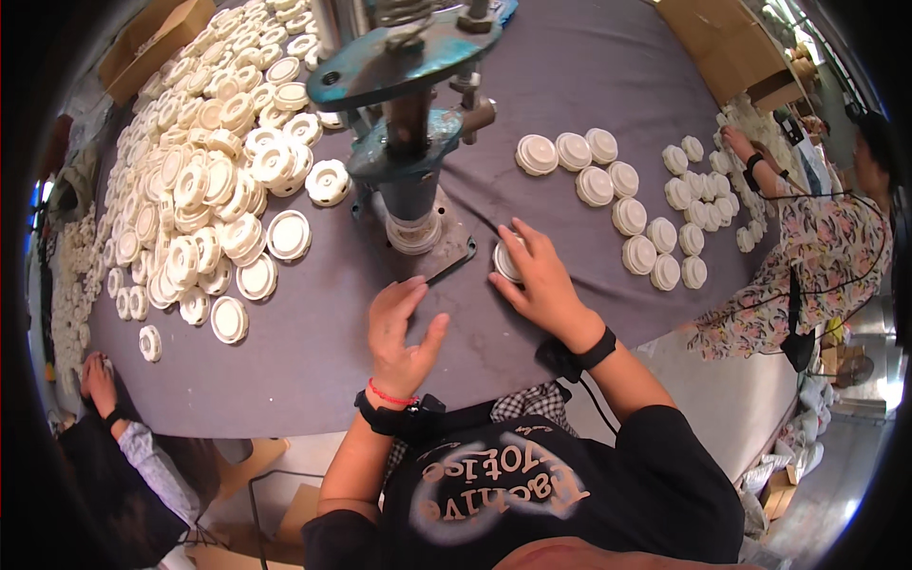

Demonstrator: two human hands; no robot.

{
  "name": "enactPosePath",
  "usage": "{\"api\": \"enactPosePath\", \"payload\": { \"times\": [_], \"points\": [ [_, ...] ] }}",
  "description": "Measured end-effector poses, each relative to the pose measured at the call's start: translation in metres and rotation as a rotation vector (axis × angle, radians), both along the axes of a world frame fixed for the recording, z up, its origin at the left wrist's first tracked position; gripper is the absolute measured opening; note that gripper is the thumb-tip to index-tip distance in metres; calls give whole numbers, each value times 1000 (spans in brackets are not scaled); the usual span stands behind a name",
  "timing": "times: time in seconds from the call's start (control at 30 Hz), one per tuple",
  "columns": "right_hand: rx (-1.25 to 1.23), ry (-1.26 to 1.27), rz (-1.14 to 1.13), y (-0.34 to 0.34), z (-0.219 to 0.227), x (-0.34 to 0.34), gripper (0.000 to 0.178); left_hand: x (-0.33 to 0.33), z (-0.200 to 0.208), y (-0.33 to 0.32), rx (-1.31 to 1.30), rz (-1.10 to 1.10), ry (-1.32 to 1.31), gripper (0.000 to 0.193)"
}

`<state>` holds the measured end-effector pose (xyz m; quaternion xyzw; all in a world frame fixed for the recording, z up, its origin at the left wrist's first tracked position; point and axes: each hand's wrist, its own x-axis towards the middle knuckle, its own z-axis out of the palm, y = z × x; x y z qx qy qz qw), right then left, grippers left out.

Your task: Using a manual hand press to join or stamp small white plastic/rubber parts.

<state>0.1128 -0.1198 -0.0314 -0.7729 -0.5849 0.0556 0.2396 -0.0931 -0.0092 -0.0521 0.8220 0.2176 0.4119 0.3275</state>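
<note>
Right hand (546, 293) closed round white cap (505, 264); left hand (399, 340) empty, thumb and fingers apart, near press (410, 197). Press dropping while fingers stray underneath could pinch them.

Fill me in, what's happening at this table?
A person is working bare-handed beside a blue-green press. Their right hand has thumb and fingers at a round white part on the table, right of the press. Their left hand is open near the press base, holding nothing visible. Another white part sits under the press. A big heap of white parts lies to the left, and a looser group to the right.
</note>
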Motion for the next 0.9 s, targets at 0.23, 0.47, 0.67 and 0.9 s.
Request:
{"api": "enactPosePath", "payload": {
  "times": [0.23, 0.47, 0.67, 0.9],
  "points": [
    [135, 1953, -373, 51, 41, -49, 48, 31, 37, -4, -48, 69, 74, 66],
    [294, 1160, -281, 96, 7, -41, 48, 39, 34, 31, -82, 282, 204, 70],
    [219, 753, -207, 107, 26, -24, 36, 46, 39, 60, -70, -17, 205, 77],
    [15, 597, -138, 99, 20, -15, 36, 55, 3, 77, -134, 58, 194, 77]
  ]
}}
